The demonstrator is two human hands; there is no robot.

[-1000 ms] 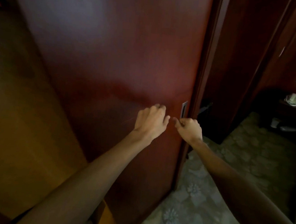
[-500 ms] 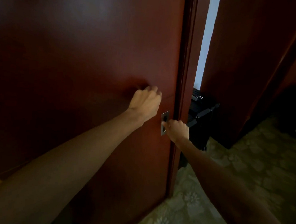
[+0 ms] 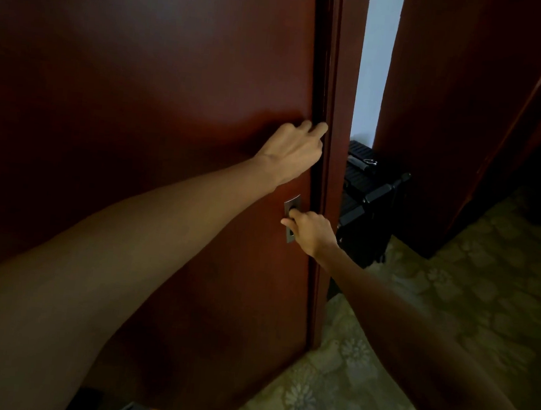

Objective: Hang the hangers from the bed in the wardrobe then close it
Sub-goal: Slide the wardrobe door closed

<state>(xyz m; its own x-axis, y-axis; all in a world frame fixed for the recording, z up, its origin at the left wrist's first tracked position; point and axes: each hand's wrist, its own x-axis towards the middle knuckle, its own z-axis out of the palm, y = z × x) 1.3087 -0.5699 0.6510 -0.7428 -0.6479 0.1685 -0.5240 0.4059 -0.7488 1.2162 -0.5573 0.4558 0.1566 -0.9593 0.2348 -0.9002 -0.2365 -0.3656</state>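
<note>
The dark red sliding wardrobe door (image 3: 147, 100) fills the left of the view, its right edge almost against the wardrobe's side frame (image 3: 331, 177). Only a thin dark gap shows between them. My left hand (image 3: 292, 152) presses on the door near its right edge, fingers curled with the tips at the gap. My right hand (image 3: 309, 230) has its fingers hooked in the recessed metal handle (image 3: 292, 203) lower on the door. No hangers are in view; the wardrobe's inside is hidden.
A black suitcase (image 3: 369, 194) stands just right of the wardrobe frame. Behind it are a strip of pale wall (image 3: 373, 66) and another dark red panel (image 3: 470, 108). Patterned floor tiles (image 3: 417, 318) spread to the right.
The door has slid right until it nearly meets the frame. My left hand moved up to the door's edge, and my right hand stayed on the handle.
</note>
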